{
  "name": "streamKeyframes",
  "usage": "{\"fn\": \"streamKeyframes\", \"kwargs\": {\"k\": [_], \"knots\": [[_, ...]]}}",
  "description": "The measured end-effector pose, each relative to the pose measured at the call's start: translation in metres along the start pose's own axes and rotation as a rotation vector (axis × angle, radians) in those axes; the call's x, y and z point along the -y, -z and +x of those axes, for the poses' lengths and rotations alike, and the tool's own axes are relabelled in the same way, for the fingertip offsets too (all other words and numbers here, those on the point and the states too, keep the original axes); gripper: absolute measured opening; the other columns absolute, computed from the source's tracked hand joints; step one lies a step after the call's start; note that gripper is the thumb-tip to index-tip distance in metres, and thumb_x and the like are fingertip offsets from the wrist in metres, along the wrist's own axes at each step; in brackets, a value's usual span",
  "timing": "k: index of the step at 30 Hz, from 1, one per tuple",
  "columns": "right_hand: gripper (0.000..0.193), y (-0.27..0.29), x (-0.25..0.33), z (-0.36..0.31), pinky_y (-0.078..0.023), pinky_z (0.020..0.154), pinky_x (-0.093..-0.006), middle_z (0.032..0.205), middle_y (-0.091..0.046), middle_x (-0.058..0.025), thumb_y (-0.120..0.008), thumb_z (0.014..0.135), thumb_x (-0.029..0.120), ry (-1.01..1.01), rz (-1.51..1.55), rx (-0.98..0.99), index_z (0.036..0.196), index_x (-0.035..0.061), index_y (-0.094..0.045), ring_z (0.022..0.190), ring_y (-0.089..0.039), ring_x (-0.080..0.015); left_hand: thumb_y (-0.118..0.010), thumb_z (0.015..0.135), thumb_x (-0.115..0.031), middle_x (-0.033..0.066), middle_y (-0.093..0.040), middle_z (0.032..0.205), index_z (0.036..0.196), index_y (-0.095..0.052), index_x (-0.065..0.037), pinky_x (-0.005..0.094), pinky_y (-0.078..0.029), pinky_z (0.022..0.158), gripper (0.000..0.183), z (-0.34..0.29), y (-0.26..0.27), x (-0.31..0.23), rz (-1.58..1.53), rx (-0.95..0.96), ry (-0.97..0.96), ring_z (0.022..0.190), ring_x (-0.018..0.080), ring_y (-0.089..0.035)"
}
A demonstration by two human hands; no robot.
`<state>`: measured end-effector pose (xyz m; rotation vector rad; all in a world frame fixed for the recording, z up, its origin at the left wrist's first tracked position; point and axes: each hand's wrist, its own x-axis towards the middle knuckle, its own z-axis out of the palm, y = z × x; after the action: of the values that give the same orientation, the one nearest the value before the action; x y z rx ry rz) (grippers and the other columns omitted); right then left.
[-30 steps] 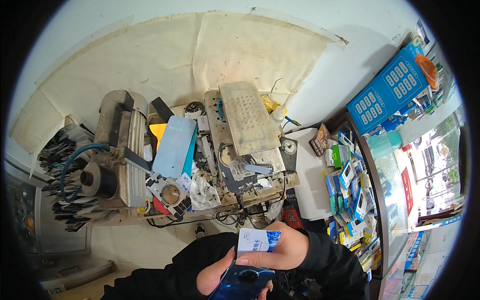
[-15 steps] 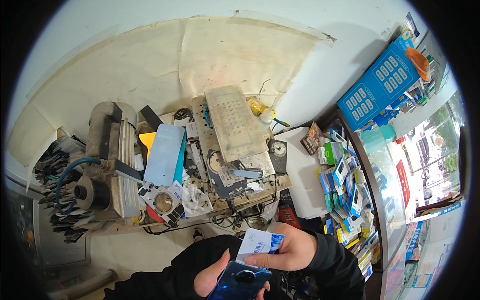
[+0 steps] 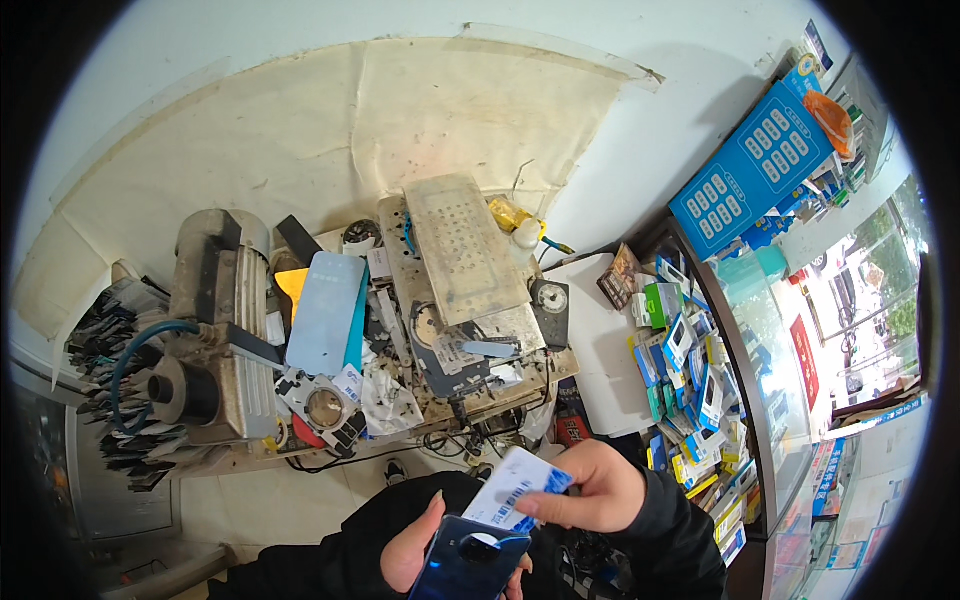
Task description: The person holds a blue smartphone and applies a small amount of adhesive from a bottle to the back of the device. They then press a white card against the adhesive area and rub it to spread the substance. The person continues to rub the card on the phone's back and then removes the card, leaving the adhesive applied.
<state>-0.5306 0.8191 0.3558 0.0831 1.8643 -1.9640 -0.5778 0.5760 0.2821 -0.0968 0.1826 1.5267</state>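
Note:
My left hand [image 3: 406,552] is wrapped around a dark blue smartphone [image 3: 455,575], its back facing up and its round camera module near the top end. The thumb lies along the phone's left edge, and fingertips show at its right edge. In my right hand [image 3: 606,488], pinched between thumb and fingers, is a white card [image 3: 508,484] with blue print and a blue patterned corner. It is tilted just above the phone's top end, its lower edge close to the camera module; I cannot tell whether they touch.
Beyond my hands stands a cluttered workbench [image 3: 470,402] with a grimy machine [image 3: 210,325], a perforated plate [image 3: 465,255] and a light blue flat panel [image 3: 325,312]. Boxed packages [image 3: 700,400] fill the right side beside a glass counter [image 3: 775,380]. Black cables [image 3: 450,440] hang at the bench's front edge.
The card has tilted and turned clockwise in my right hand, and that hand has shifted slightly right and up. My left hand and the phone have moved a little to the left.

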Motion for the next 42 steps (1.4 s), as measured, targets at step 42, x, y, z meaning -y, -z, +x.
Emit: {"fn": "streamKeyframes", "kwargs": {"k": [42], "knots": [[0.045, -0.056, -0.031, -0.031, -0.043, 0.047, -0.0232, 0.056, -0.061, -0.0018, -0.056, 0.103, 0.026, -0.166, 0.175, -0.089, 0.065, 0.0032, -0.063, 0.047, -0.057, -0.0088, -0.016, 0.096, -0.074, 0.0314, -0.034, 0.151, 0.143, -0.042, 0.000, 0.0539, -0.031, 0.115, 0.092, -0.001, -0.002, -0.003, 0.218, -0.185, -0.162, 0.139, 0.0415, -0.040]]}}
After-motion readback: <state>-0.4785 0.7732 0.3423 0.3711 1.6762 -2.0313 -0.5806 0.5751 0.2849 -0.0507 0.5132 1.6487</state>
